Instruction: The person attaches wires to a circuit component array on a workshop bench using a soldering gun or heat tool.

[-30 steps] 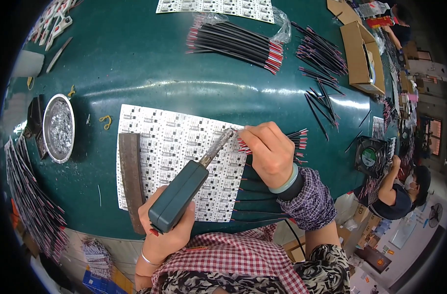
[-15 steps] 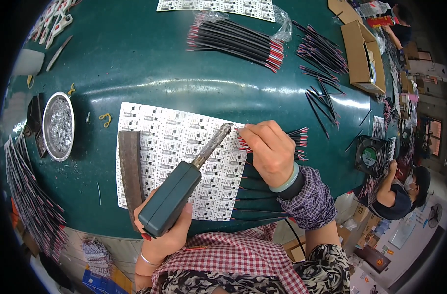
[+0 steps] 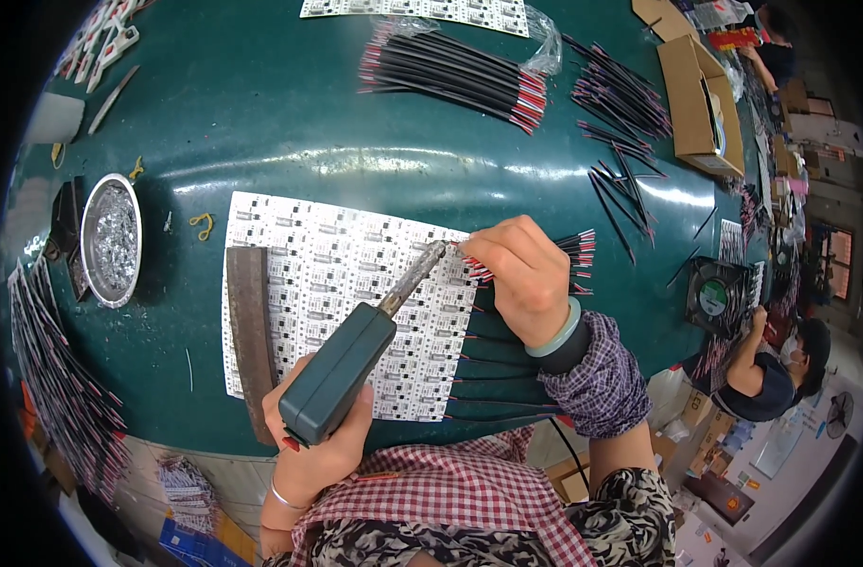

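Note:
My left hand is closed round the handle of a dark green soldering gun. The gun's tip meets the upper right corner area of a white sheet of circuit boards. There my right hand pinches a thin black wire with a red end; its fingers hide most of it. Several black wires run from the sheet's right edge toward my right forearm. More wires with red and white ends lie under and beside my right hand. A rusty metal bar rests on the sheet's left side.
A round metal bowl of solder scraps stands at the left. Behind lie a thick wire bundle, loose wires and another board sheet. At the right are a cardboard box, a small fan and a seated person.
The soldering gun has shifted slightly up and right, its tip now closer to my right fingertips. My right hand has moved very little, and the board sheet sits slightly higher in view.

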Available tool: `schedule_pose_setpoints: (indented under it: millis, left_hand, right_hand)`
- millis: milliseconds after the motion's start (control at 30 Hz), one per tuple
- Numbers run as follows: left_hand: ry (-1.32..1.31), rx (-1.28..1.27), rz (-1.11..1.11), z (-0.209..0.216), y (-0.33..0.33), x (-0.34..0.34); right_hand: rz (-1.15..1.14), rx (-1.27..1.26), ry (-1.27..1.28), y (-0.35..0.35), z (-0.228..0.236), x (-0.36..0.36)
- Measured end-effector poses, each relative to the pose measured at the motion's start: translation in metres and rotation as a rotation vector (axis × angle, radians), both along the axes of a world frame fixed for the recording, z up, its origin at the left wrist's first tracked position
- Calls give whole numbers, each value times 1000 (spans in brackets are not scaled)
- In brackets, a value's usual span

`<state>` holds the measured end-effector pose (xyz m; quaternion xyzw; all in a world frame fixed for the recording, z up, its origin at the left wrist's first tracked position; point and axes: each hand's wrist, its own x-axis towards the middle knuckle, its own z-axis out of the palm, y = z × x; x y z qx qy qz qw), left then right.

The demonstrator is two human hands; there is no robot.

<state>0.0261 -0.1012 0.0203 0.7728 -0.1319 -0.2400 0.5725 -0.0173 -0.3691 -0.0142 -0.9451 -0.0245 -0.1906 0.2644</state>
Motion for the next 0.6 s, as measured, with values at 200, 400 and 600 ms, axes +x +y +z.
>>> schedule_pose_setpoints:
  millis: [200, 400, 600]
  left_hand:
    - [-22, 10, -2, -1, 1, -2]
    - [-54, -20, 3, -3, -1, -2]
    - [-10, 3, 4, 4, -1, 0]
  right_hand:
    - [-33, 61, 16, -1, -4, -1]
    - [-31, 39, -7, -1, -4, 1]
    - [-23, 12, -17, -1, -5, 0]
